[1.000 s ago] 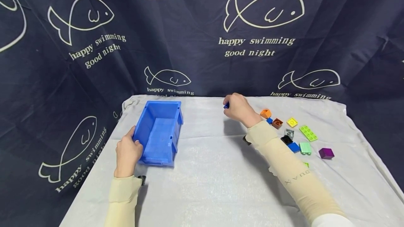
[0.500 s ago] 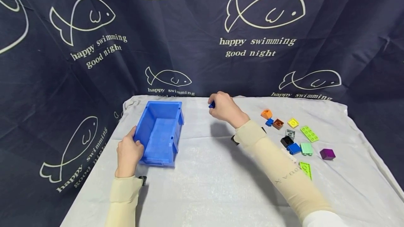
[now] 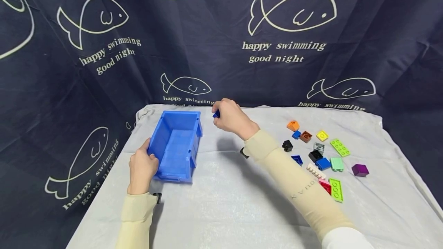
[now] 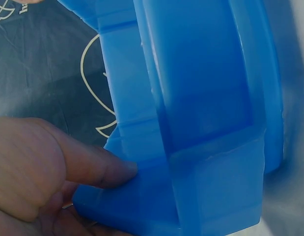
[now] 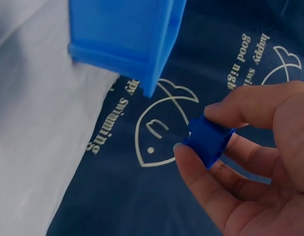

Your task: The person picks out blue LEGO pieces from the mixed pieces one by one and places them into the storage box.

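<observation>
A blue plastic bin (image 3: pixel 178 147) stands on the left of the table, and I see only its bare floor inside. My left hand (image 3: pixel 142 166) grips the bin's left wall; in the left wrist view the thumb (image 4: pixel 105 169) lies on the inner side of the wall. A dark blue toy brick (image 5: pixel 209 140) is pinched between the thumb and fingers of my right hand (image 3: pixel 232 117). That hand is in the air just right of the bin's far right corner, apart from it. Fingers partly cover the brick in the head view.
Loose toy bricks lie on the right side of the white cloth (image 3: pixel 221 210): orange (image 3: pixel 293 125), yellow (image 3: pixel 322 135), lime (image 3: pixel 340 147), purple (image 3: pixel 360 170), black (image 3: pixel 287 146), white (image 3: pixel 315 171) and others. A dark fish-print curtain (image 3: pixel 221 30) hangs behind the table.
My right hand has moved left with the blue brick, from near the bricks toward the bin. More bricks show from behind the right sleeve. The left hand has kept its hold on the bin.
</observation>
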A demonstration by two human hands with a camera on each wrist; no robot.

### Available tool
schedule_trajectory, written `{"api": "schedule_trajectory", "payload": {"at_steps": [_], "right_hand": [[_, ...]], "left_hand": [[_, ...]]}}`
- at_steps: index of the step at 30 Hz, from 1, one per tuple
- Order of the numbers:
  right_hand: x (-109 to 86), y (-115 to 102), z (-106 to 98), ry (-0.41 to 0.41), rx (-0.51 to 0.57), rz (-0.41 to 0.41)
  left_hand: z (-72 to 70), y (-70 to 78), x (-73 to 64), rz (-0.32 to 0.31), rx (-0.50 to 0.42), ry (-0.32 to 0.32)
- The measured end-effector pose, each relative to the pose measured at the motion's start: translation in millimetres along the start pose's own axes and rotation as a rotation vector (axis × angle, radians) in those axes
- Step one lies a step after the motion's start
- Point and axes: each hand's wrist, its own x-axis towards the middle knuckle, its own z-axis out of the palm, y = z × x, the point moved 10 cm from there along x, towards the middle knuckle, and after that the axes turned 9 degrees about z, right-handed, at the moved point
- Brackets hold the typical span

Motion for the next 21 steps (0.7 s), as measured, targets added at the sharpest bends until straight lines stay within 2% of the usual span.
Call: {"api": "schedule_trajectory", "payload": {"at_steps": [9, 21], "right_hand": [[8.1, -33, 2, -0.019, -0.011, -0.041], [16.1, -69, 20, -0.071, 0.006, -0.098]], "left_hand": [[-0.7, -0.2, -0.2, 0.001, -0.01, 0.008], [1.3, -1.8, -0.2, -0.007, -0.006, 0.001]]}}
